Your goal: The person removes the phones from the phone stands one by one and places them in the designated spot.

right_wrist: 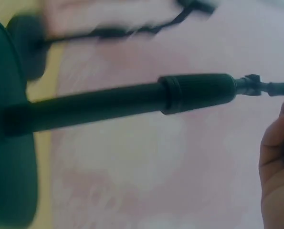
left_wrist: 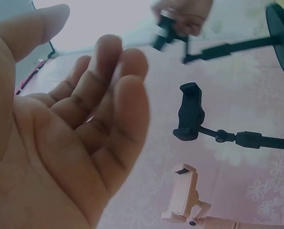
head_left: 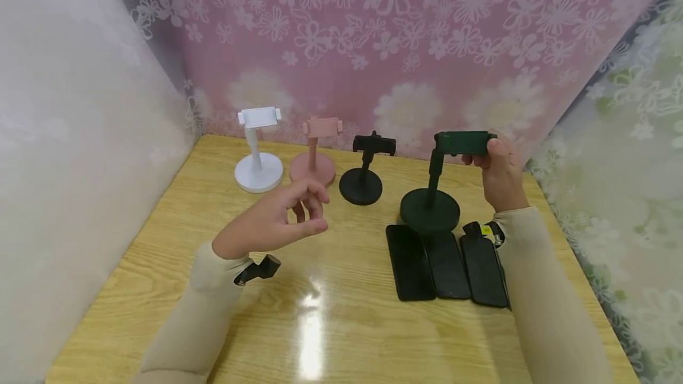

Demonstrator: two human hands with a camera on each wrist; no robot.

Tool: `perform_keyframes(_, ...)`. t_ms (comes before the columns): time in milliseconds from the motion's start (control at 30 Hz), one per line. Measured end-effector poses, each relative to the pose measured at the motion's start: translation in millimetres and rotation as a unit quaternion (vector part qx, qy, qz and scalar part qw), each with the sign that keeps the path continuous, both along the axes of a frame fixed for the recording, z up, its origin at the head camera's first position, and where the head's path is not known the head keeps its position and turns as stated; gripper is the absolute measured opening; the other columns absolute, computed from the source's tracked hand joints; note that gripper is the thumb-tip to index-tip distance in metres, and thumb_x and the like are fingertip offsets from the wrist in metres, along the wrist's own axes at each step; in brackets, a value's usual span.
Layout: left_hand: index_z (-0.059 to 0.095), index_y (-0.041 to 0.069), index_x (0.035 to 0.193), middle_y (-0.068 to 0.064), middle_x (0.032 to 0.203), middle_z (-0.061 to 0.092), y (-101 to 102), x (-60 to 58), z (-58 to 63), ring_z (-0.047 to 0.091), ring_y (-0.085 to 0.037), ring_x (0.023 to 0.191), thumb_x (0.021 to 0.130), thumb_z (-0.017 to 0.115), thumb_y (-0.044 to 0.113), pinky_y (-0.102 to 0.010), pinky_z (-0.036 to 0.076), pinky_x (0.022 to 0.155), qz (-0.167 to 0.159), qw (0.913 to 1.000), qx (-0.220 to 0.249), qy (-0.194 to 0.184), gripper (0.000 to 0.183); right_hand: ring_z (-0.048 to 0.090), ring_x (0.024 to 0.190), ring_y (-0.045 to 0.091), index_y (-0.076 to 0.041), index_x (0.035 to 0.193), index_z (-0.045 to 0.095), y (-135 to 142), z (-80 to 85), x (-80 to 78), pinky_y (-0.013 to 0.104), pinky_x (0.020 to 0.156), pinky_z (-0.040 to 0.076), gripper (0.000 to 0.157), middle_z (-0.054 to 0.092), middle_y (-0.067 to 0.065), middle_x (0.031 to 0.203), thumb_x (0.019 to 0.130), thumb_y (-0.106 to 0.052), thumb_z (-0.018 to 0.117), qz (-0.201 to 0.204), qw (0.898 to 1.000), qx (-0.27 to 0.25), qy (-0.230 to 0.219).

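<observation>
My right hand (head_left: 501,170) grips one end of the clamp head of a dark green phone stand (head_left: 463,143), thumb in front and fingers behind. The stand is upright, and its round base overlaps the tops of the black phones in the head view. Its long stem (right_wrist: 94,107) crosses the right wrist view. My left hand (head_left: 274,218) hovers over the table's middle with loosely bent fingers and nothing in them. Just beyond it stands a pink phone stand (head_left: 312,168). A black phone stand (left_wrist: 192,114) also shows in the left wrist view, beyond the fingers.
A white phone stand (head_left: 258,172) is at the back left, in a row with the pink and black ones. Three dark phones, among them a left one (head_left: 411,268) and a right one (head_left: 484,277), lie side by side on the wooden table (head_left: 341,325). A floral curtain (head_left: 331,46) hangs behind.
</observation>
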State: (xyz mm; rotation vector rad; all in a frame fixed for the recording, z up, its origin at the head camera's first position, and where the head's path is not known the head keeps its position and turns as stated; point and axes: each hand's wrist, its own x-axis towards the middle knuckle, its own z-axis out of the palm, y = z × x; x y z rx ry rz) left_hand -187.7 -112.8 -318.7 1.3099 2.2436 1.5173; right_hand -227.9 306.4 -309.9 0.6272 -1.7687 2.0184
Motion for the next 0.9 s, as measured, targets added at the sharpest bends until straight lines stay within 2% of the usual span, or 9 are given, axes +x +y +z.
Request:
perform_keyframes(67, 0.057, 0.013, 0.114, 0.005, 0.095, 0.066, 1, 1.3, -0.9, 0.065, -0.013, 0.085, 0.098, 0.074, 0.014, -0.032, 0.056, 0.074, -0.012, 0.9999, -0.012, -0.003, 0.024, 0.057, 0.073, 0.020, 0.006, 0.084, 0.051, 10, -10.2, -10.0, 0.026, 0.077, 0.048, 0.046, 0.049, 0.008, 0.074, 0.111, -0.030, 0.047, -0.074, 0.993, 0.086, -0.017)
perform_keyframes(133, 0.057, 0.015, 0.108, 0.007, 0.093, 0.065, 1, 2.5, -1.8, 0.064, -0.013, 0.084, 0.099, 0.072, 0.017, -0.032, 0.056, 0.076, -0.021, 0.9993, -0.030, 0.001, 0.018, 0.056, 0.076, 0.020, 0.009, 0.087, 0.049, 18, -20.3, -16.8, 0.027, 0.079, 0.044, 0.050, 0.050, 0.009, 0.078, 0.114, -0.031, 0.037, -0.129, 0.978, 0.157, -0.039)
perform_keyframes(200, 0.057, 0.017, 0.100, 0.008, 0.091, 0.063, 2, 3.6, -2.4, 0.063, -0.012, 0.080, 0.101, 0.070, 0.020, -0.031, 0.056, 0.075, -0.028, 0.9982, -0.053, 0.005, 0.014, 0.055, 0.081, 0.018, 0.008, 0.094, 0.049, 23, -28.0, -21.2, 0.028, 0.081, 0.039, 0.049, 0.051, 0.009, 0.085, 0.115, -0.031, 0.028, -0.160, 0.962, 0.213, -0.060)
perform_keyframes(267, 0.055, 0.019, 0.094, 0.008, 0.089, 0.060, 3, 4.9, -1.9, 0.061, -0.012, 0.080, 0.104, 0.067, 0.023, -0.031, 0.054, 0.075, -0.037, 0.9964, -0.075, 0.011, 0.015, 0.055, 0.085, 0.017, 0.004, 0.098, 0.050, 26, -32.7, -25.4, 0.028, 0.083, 0.036, 0.048, 0.050, 0.009, 0.090, 0.116, -0.030, 0.022, -0.177, 0.950, 0.247, -0.072)
perform_keyframes(333, 0.053, 0.020, 0.092, 0.009, 0.086, 0.058, 4, 5.6, -3.0, 0.060, -0.010, 0.080, 0.105, 0.064, 0.027, -0.031, 0.052, 0.074, -0.048, 0.9939, -0.097, 0.020, 0.018, 0.055, 0.089, 0.016, -0.002, 0.100, 0.048, 28, -37.0, -29.4, 0.029, 0.085, 0.034, 0.043, 0.047, 0.011, 0.093, 0.116, -0.029, 0.018, -0.179, 0.947, 0.254, -0.081)
perform_keyframes(533, 0.052, 0.021, 0.093, 0.010, 0.086, 0.056, 7, 8.3, -6.0, 0.062, -0.007, 0.086, 0.106, 0.062, 0.031, -0.029, 0.054, 0.080, -0.079, 0.9872, -0.137, 0.019, 0.020, 0.056, 0.090, 0.016, -0.008, 0.104, 0.050, 21, -48.5, -35.8, 0.030, 0.092, 0.038, 0.043, 0.050, 0.008, 0.095, 0.116, -0.032, 0.017, -0.195, 0.950, 0.226, -0.089)
perform_keyframes(667, 0.051, 0.021, 0.090, 0.009, 0.085, 0.056, 10, 8.0, -10.4, 0.063, -0.006, 0.087, 0.105, 0.064, 0.031, -0.028, 0.055, 0.085, -0.095, 0.9834, -0.155, -0.004, 0.022, 0.057, 0.082, 0.018, -0.016, 0.108, 0.050, 13, -56.3, -35.9, 0.026, 0.093, 0.043, 0.038, 0.052, 0.005, 0.092, 0.115, -0.037, 0.019, -0.186, 0.961, 0.180, -0.101)
perform_keyframes(767, 0.051, 0.021, 0.088, 0.009, 0.083, 0.054, 14, 8.5, -12.6, 0.063, -0.005, 0.085, 0.105, 0.064, 0.030, -0.026, 0.055, 0.088, -0.107, 0.9795, -0.170, -0.011, 0.023, 0.057, 0.076, 0.020, -0.015, 0.106, 0.051, 7, -63.3, -35.5, 0.024, 0.087, 0.049, 0.038, 0.051, 0.008, 0.089, 0.115, -0.037, 0.021, -0.161, 0.971, 0.147, -0.095)
perform_keyframes(900, 0.052, 0.023, 0.088, 0.010, 0.082, 0.054, 19, 10.0, -13.6, 0.062, -0.005, 0.084, 0.105, 0.065, 0.029, -0.025, 0.054, 0.088, -0.113, 0.9772, -0.180, -0.002, 0.022, 0.058, 0.070, 0.020, -0.009, 0.109, 0.057, 7, -70.4, -36.2, 0.022, 0.071, 0.056, 0.040, 0.053, 0.013, 0.088, 0.115, -0.034, 0.026, -0.129, 0.980, 0.128, -0.083)
